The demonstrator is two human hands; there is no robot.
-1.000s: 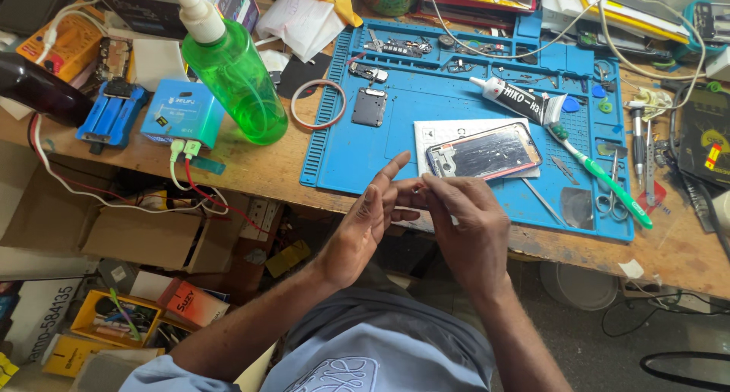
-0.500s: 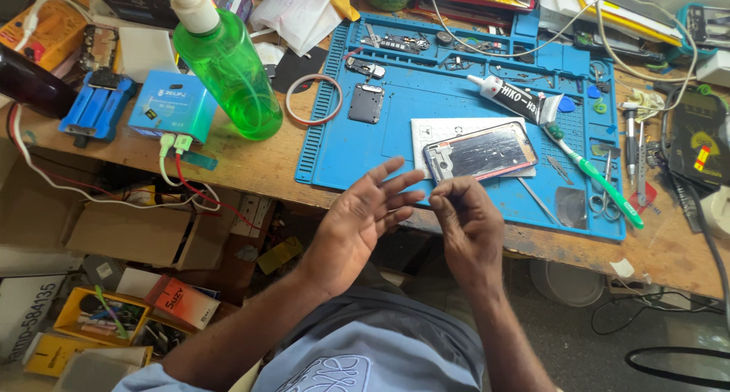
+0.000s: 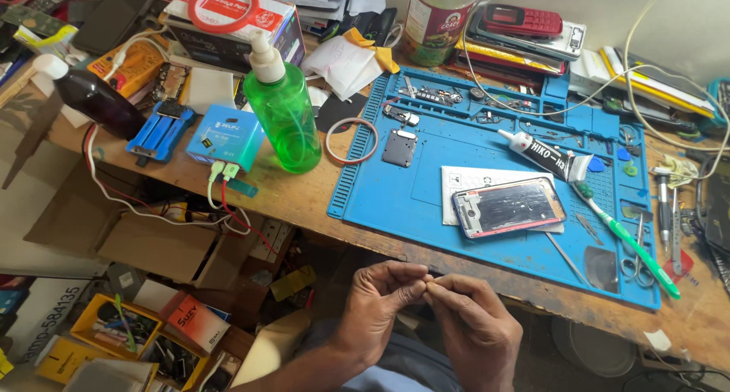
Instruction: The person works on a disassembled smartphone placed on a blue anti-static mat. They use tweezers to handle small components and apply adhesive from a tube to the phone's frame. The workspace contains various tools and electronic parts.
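Observation:
My left hand and my right hand meet fingertip to fingertip below the bench's front edge, over my lap. Both pinch something very small between thumb and fingers; what it is cannot be made out. Above them on the blue work mat lies an opened phone face up on a white sheet of paper. A glue tube and a green-handled toothbrush lie to the phone's right.
A green pump bottle stands left of the mat beside a small blue box with wires. Scissors, tweezers and small parts sit on the mat's right. A jar, books and a red phone line the back. Boxes crowd the floor.
My hands have dropped from the bench edge toward my lap. The left hand, spread open before, has closed its fingers against the right hand's fingertips. The view has tilted up the bench.

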